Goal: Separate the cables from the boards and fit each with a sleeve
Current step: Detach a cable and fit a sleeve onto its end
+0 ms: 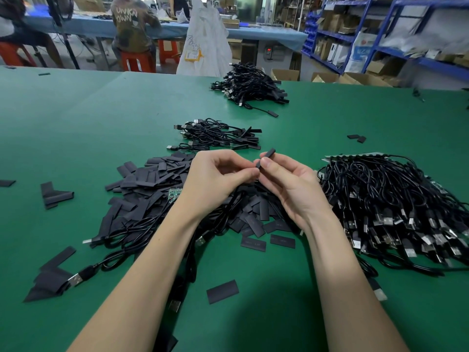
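The desk (76, 128) wears a smooth green mat with a faint sheen. The sleeves (152, 179) heaped on it look like thin matt black plastic, flattened and dull; the sleeve (267, 155) pinched between the hands is the same stuff. The cables (385, 194) have glossy black jackets, and their plugs (411, 251) show bright bare metal shells. A small board (174, 193) among the sleeves is green with a slight gloss.
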`<action>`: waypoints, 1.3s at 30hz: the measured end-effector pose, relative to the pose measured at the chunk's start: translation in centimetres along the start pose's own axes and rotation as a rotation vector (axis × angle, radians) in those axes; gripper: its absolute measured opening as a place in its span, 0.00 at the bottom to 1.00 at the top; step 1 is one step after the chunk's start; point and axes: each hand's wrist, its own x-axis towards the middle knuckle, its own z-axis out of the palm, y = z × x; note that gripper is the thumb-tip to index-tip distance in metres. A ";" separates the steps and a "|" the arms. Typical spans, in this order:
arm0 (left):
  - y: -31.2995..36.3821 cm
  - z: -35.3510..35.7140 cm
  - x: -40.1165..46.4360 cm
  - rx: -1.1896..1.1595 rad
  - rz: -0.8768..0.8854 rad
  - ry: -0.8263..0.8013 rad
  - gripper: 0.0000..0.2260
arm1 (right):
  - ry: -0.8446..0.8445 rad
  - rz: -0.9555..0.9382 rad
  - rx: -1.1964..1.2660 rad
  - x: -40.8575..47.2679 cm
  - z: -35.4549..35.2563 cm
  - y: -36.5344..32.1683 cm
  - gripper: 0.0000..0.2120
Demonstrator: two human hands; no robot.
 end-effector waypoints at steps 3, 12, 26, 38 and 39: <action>0.1 -0.1 0.1 -0.024 -0.007 -0.041 0.06 | 0.011 -0.039 0.006 0.0 0.1 0.0 0.13; 0.1 0.0 0.1 -0.017 -0.023 -0.007 0.06 | 0.065 -0.125 -0.032 0.1 0.4 0.3 0.08; -0.2 0.0 0.4 0.064 -0.073 -0.008 0.06 | 0.109 -0.190 -0.069 0.4 0.6 0.9 0.10; 0.0 -1.1 0.7 0.130 -0.198 -0.179 0.01 | 0.160 -0.180 -0.031 0.4 0.2 0.5 0.12; 0.2 -1.1 0.8 0.144 -0.186 -0.170 0.01 | 0.164 -0.181 -0.023 0.4 0.2 0.4 0.14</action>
